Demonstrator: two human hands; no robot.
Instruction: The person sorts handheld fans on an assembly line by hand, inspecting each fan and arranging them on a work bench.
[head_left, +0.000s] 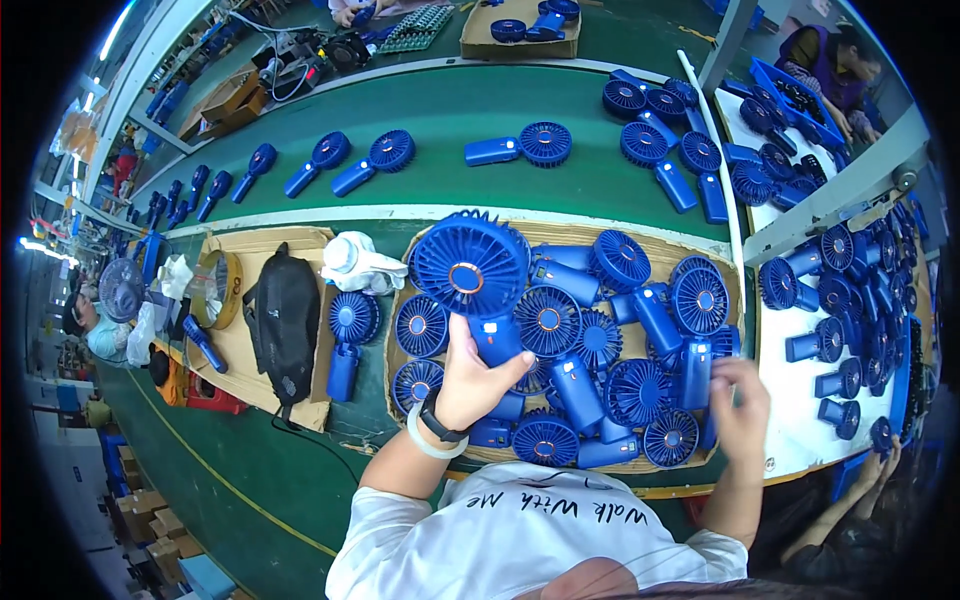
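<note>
One blue handheld fan [465, 268] in the left hand [478, 380]. Clasps it around the handle with the grip closed snugly, thumb reaching out to the right, fingers mostly hidden behind. Holds it grille toward the camera, above the left half of a shallow cardboard tray [560, 235], over a jumble of matching fans [549, 318] inside. Holds the right hand [740, 400] half curled near the tray's right edge, just beside a fan handle [696, 375]; cannot tell, through the blur, any contact with it or any gap between the fingertips. Left of the tray, a lone blue fan [354, 320] near a black pouch [283, 325]. Beyond, spaced-out fans along a green belt [440, 185]. To the right, more fans on a white tabletop [785, 402].
</note>
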